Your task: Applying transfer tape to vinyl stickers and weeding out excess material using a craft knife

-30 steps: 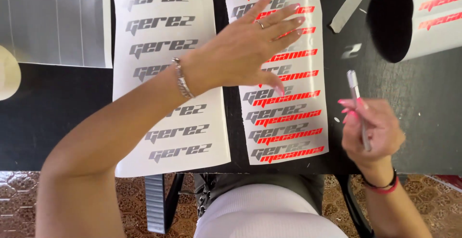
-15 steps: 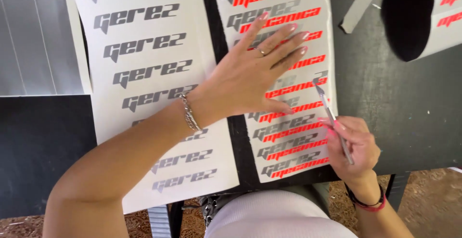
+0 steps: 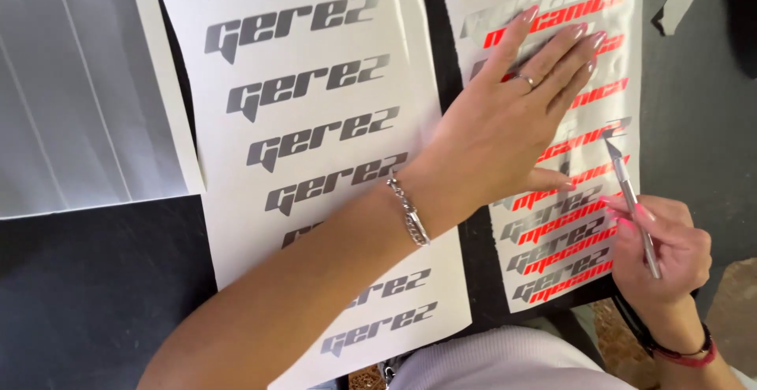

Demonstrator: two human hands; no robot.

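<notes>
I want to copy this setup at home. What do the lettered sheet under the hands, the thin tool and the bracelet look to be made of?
The lettered sheet looks like glossy white backing carrying thin cut film, likely vinyl: it shines under the left hand. The thin tool in the right hand seems brushed metal with a pointed blade. The bracelet looks like polished silver-coloured metal links.

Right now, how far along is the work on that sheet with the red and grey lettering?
Done: cannot tell; no decal looks removed. In hand: the left hand presses the red and grey sheet flat, while the right hand sets the craft knife tip on it. Left: the grey-lettered sheet lies untouched.
</notes>
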